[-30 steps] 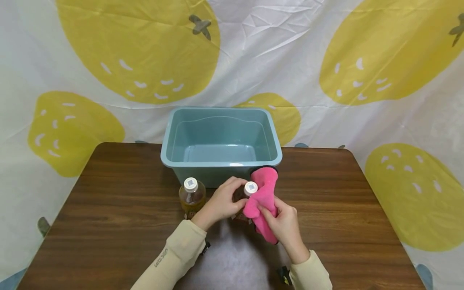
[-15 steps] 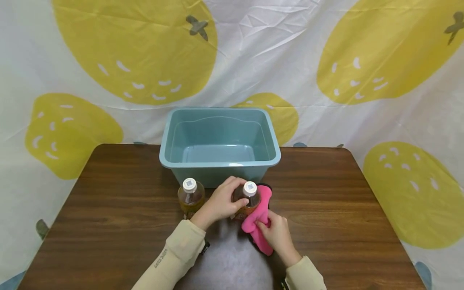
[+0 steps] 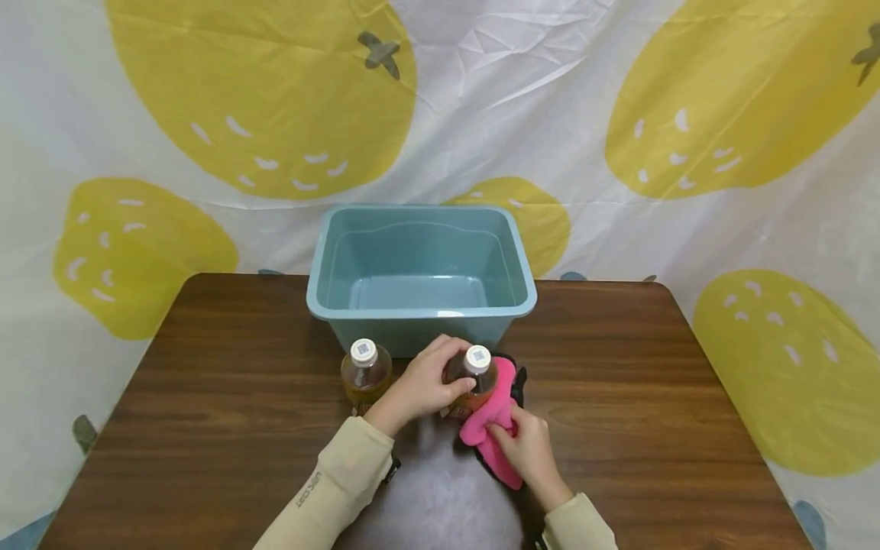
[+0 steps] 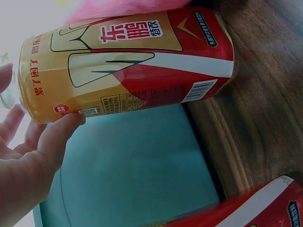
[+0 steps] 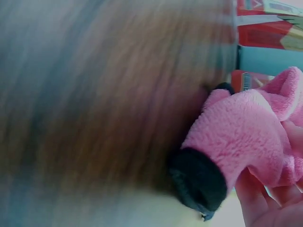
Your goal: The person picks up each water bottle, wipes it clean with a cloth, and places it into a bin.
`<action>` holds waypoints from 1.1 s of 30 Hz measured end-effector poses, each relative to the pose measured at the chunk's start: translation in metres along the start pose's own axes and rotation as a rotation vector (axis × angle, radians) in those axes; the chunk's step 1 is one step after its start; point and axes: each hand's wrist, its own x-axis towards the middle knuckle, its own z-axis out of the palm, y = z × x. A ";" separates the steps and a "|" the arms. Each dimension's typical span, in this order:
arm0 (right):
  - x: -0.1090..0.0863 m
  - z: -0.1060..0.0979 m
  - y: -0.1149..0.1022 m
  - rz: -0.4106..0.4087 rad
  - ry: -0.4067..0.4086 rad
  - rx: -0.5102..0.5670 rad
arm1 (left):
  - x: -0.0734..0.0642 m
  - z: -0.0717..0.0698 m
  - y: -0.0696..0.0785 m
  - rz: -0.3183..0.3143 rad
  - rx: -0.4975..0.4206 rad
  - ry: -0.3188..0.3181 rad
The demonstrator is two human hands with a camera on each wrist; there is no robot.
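My left hand grips a drink bottle near its top, thumb and fingers to either side. The bottle stands upright with its white cap on; its red and gold label shows in the left wrist view. In my right hand is a pink fleecy cloth with black edging, pinched between thumb and fingers against the bottle's right side. The right wrist view shows the cloth bunched low over the wood. A second capped bottle with amber contents stands left of my left hand, untouched.
A blue-green plastic tub stands on the brown wooden table right behind the bottles. Behind the table hangs a white curtain printed with large yellow fruit.
My right hand has drawn the pink cloth down from beside the cap to lower on the bottle's right side, uncovering the bottle's shoulder. My left hand has kept its grip on the bottle.
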 end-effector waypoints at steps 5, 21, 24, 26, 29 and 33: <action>0.005 -0.009 -0.014 -0.078 0.121 0.074 | 0.000 0.001 -0.001 0.020 0.027 0.007; 0.035 -0.041 -0.057 -0.046 0.098 0.174 | 0.000 0.003 0.000 0.048 0.000 0.006; 0.031 -0.038 -0.054 -0.026 0.111 0.185 | 0.000 0.003 -0.001 0.054 0.005 0.013; 0.028 -0.036 -0.051 -0.025 0.131 0.169 | 0.000 0.004 -0.001 0.055 0.007 0.017; 0.021 -0.033 -0.046 -0.025 0.171 0.135 | 0.001 0.004 0.000 0.049 0.012 0.010; 0.011 -0.024 -0.036 -0.021 0.175 0.082 | 0.000 0.004 0.000 0.035 0.020 0.014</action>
